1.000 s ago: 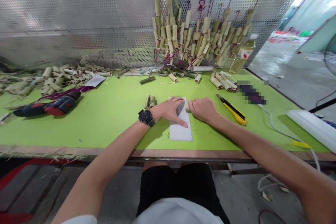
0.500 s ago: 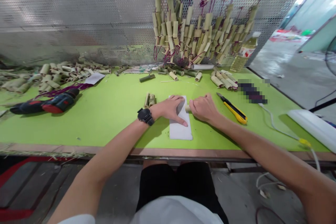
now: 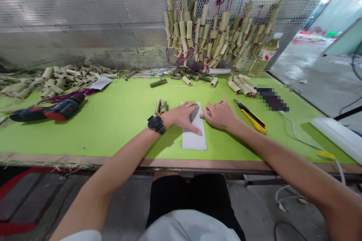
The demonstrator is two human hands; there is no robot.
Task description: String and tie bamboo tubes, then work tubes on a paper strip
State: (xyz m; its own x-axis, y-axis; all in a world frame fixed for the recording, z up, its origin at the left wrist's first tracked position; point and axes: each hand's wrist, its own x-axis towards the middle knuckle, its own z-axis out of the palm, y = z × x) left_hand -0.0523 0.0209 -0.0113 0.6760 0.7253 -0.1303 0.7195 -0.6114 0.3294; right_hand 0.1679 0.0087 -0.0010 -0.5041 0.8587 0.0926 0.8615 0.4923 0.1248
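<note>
Near the front edge of the desk (image 3: 113, 128), the left hand (image 3: 184, 116), fingers spread, lay on white paper (image 3: 195, 142) while the right hand (image 3: 221, 115) curled round a pale bamboo piece (image 3: 201, 113), whose uneven push might have skewed the white paper.

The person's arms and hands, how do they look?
The left hand and right hand wear no gloves. A black watch with a round dial circles the left wrist; the right wrist is bare. A whitish sleeve shows on the left.

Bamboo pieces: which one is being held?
The pale bamboo piece in the right hand, its end showing at the white sheet's right edge; only this one is gripped.
</note>
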